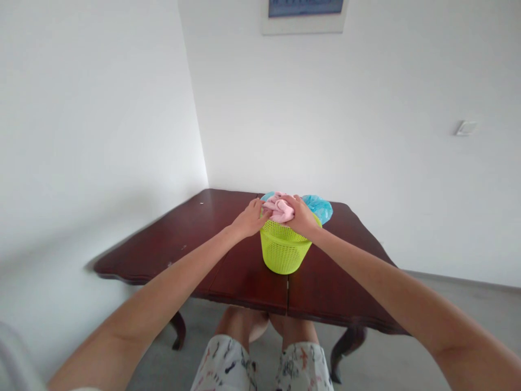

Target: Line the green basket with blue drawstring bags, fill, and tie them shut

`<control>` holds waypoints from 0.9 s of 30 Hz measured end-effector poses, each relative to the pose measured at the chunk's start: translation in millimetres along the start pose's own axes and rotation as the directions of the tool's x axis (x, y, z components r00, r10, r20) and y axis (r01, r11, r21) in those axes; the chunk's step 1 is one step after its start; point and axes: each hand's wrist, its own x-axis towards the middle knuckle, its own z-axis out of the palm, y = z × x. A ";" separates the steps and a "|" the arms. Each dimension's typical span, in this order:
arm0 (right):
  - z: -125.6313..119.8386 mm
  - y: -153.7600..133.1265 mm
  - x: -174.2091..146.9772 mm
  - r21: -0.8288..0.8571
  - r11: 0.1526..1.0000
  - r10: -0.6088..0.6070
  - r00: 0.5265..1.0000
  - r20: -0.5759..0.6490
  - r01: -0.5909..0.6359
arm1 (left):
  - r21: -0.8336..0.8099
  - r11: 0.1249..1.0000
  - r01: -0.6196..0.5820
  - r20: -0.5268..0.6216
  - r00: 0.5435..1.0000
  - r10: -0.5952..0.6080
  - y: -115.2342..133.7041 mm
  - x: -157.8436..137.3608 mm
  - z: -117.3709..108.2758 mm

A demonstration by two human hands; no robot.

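A bunched pink cloth (280, 209) is at the top of a lime-green perforated plastic basket (285, 254), above its opening. My right hand (302, 217) is closed around the cloth's right side. On the left side, my left hand (251, 218) grips the cloth's edge, its thumb in front; the fingertips are partly hidden. Light blue plastic, like a thin bag (319, 207), bulges out behind the basket to the right. A smaller bit of blue shows behind the cloth on the left. The basket stands upright, and its inside is mostly hidden.
Under the basket is a dark reddish-brown wooden table (248, 279) with curved legs and seams across its top. White walls meet behind it at the left. A framed picture (303, 24) and a wall switch (466, 128) are on the far wall. My knees are below the front edge.
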 end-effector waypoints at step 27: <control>-52.5 149.6 4.1 0.127 0.902 0.423 0.791 -0.442 -0.411 | 0.253 0.939 0.234 -0.180 0.965 -0.192 -159.3 -76.9 38.3</control>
